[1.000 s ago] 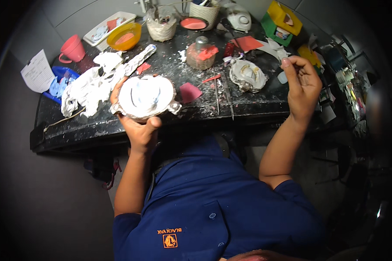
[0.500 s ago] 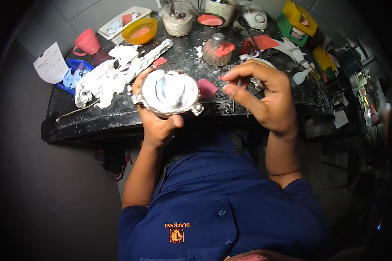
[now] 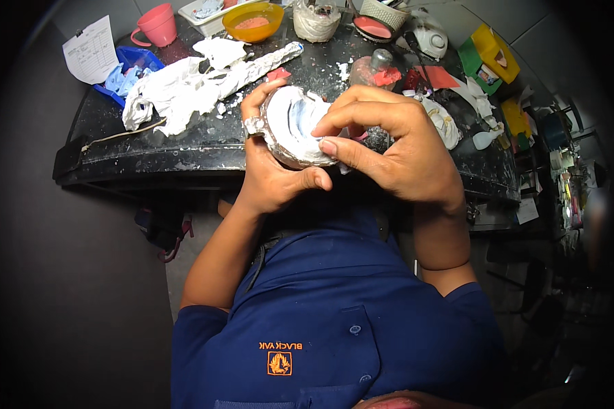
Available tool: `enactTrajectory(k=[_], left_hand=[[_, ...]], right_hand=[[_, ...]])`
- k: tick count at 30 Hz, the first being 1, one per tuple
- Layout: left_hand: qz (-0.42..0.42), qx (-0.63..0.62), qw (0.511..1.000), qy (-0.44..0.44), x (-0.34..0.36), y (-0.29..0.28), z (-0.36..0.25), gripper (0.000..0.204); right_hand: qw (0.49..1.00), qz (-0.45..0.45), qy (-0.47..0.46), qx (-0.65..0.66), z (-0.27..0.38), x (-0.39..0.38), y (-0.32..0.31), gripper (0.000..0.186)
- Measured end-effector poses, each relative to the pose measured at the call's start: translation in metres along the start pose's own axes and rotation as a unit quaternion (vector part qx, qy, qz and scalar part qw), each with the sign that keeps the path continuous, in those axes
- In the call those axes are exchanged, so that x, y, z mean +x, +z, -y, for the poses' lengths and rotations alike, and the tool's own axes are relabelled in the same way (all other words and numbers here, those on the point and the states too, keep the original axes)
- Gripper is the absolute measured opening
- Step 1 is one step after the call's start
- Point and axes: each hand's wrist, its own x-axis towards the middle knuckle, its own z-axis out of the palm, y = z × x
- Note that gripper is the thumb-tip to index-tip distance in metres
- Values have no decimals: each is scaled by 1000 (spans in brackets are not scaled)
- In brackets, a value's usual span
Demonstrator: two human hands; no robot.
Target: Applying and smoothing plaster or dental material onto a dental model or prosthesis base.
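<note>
My left hand [image 3: 276, 174] is closed around a round metal dental flask half [image 3: 290, 151], held tilted over the front edge of the bench. White plaster [image 3: 280, 112] fills it, with a curved bluish-grey hollow in the middle and a small metal lug on the left rim. The fingertips of my right hand [image 3: 396, 140] are bent in a pinch at the right side of the plaster. Whatever lies between them is hidden. Behind my right hand, partly covered, stands a round plaster-crusted piece with a metal knob [image 3: 381, 60].
White crumpled plastic sheeting [image 3: 177, 102] lies on the black bench [image 3: 184, 160] at left, near a blue basket [image 3: 147, 58] and a pink mug [image 3: 158, 26]. At the back are a yellow bowl [image 3: 252, 22] and plaster-stained pot [image 3: 316, 24]. Red sheets [image 3: 440, 77] and a white-bulbed tool [image 3: 484, 138] lie right.
My left hand has brought the flask half right and tilted it. My right hand, earlier apart with a small red bit at its fingertips, has moved left onto the plaster. The view has shifted.
</note>
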Motion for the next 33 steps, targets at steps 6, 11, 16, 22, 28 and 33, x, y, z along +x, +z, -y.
enactTrajectory(k=[6,11,16,22,28,33], left_hand=[[9,-1,1000,-1,0,-2,1,128],[2,-6,1000,-1,0,-1,1,128],[5,-11,1000,-11,-1,-1,1,129],[-4,3,1000,-1,-2,-2,3,129],[15,-11,1000,-2,0,-2,2,128],[7,-8,1000,7,0,-1,1,127]], right_hand=[[1000,9,-4,7,-1,3,3,10],[1000,20,12,17,0,4,1,9],[999,20,15,41,-2,5,1,9],[997,30,30,70,-3,6,1,10],[993,33,59,96,-2,7,2,13],[989,47,89,105,-1,8,0,13]])
